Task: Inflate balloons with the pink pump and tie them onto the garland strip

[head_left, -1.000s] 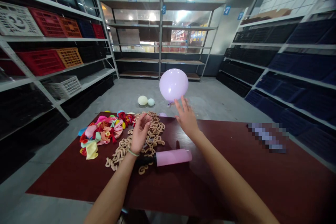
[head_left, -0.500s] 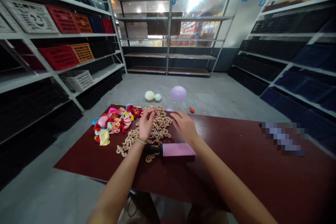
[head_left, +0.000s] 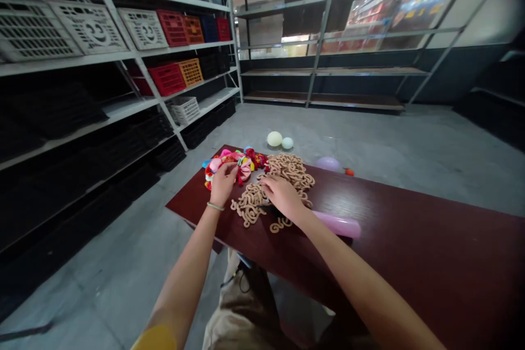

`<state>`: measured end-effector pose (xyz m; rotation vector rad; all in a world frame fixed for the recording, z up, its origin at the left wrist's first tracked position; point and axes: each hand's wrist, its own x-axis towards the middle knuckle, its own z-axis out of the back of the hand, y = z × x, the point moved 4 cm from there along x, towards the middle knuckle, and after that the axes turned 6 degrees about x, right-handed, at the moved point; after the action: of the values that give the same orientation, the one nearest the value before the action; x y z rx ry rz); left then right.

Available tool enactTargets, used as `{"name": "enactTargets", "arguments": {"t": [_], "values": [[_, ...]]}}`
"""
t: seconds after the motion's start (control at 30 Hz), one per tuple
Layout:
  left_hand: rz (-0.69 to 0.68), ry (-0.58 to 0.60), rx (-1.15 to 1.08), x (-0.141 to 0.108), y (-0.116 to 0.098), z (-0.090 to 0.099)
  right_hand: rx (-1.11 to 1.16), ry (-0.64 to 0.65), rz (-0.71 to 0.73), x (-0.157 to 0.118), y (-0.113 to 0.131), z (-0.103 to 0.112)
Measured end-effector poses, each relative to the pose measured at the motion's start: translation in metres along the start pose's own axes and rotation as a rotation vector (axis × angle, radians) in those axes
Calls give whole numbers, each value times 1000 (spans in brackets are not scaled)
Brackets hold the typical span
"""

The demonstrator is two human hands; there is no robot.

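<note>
My left hand (head_left: 223, 183), with a pale green bangle on the wrist, is over the near side of a pile of colourful deflated balloons (head_left: 245, 170). Its fingers are bent close together; whether they hold something is too small to tell. My right hand (head_left: 281, 194) lies over the heap of tan curly twisted balloons (head_left: 293, 169), fingers bent down at the heap, their tips partly hidden. A pink cylinder (head_left: 338, 224) with a dark end, partly behind my right forearm, lies on the dark red table (head_left: 402, 219).
On the floor beyond the table are a pale yellow balloon (head_left: 274, 139), a pale green one (head_left: 287, 143), a purple one (head_left: 328, 163) and a small orange object (head_left: 349, 171). Shelves with crates (head_left: 173, 27) stand at the left; a shelf rack (head_left: 356, 101) stands behind.
The view has turned to the left. My left hand has moved from the tan heap to the colourful pile, and my right hand from the heap's right side onto it.
</note>
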<state>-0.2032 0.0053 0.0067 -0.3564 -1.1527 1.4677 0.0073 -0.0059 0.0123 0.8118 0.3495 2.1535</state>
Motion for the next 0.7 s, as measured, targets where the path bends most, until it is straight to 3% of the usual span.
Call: {"name": "enactTargets", "arguments": {"t": [0.1, 0.2, 0.33, 0.47, 0.6, 0.7], "values": [[111, -48, 168, -13, 39, 40, 109, 68, 10, 20, 16, -32], [139, -84, 277, -29, 65, 61, 228, 168, 14, 41, 34, -68], [120, -92, 322, -39, 82, 65, 256, 253, 20, 65, 52, -110], [153, -73, 342, -35, 88, 60, 223, 277, -30, 76, 55, -136], [103, -13, 407, -32, 86, 56, 210, 279, -63, 77, 54, -144], [104, -40, 405, -34, 83, 60, 223, 261, -64, 74, 54, -136]]}}
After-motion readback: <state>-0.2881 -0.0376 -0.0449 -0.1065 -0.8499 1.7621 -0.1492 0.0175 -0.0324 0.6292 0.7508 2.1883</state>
